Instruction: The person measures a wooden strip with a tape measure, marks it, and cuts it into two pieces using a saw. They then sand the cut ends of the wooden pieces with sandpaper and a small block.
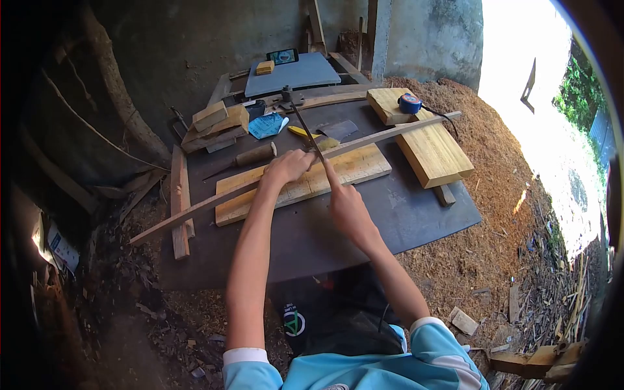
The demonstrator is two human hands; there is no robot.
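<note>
A long thin wooden strip [201, 207] lies slantwise over a flat wooden board [361, 168] on the dark table. My left hand [290, 167] is closed on the strip near its middle, pressing it over the board. In my right hand [351, 211] is a saw [303, 122], seen edge-on as a narrow dark blade crossing the strip just beside my left hand. My right index finger lies along it; its handle is hidden in my grip. A pointed tool with a wooden handle [257, 155] lies left of my left hand.
Thick wooden blocks [437, 151] stand at right, with a blue tape measure [409, 103] on top. Stacked offcuts [218, 123], a blue packet [267, 126] and a grey sheet [339, 130] lie behind. A phone [283, 56] leans at the back. Sawdust [494, 195] heaps beside the table [416, 221].
</note>
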